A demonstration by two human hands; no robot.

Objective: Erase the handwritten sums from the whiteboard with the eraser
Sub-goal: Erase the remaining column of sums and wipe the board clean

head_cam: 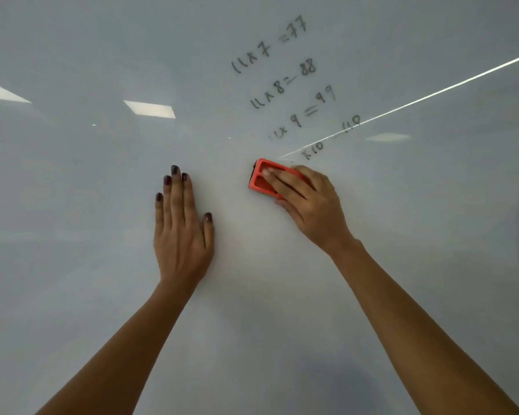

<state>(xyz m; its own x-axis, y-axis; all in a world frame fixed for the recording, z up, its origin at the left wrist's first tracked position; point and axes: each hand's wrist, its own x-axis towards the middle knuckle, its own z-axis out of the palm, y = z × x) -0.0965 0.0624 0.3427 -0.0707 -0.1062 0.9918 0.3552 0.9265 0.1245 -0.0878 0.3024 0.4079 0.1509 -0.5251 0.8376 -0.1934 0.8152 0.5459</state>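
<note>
The whiteboard fills the whole view. Black handwritten sums run down its upper middle: 11x7=77, 11x8=88, 11x9=99, and a lowest line whose left part is smeared away. My right hand presses an orange eraser flat on the board, just below and left of that lowest line. My left hand lies flat on the board to the left of the eraser, fingers together, holding nothing.
Ceiling lights reflect on the glossy board as bright patches at the left. A thin bright line runs diagonally from the right edge down to the eraser.
</note>
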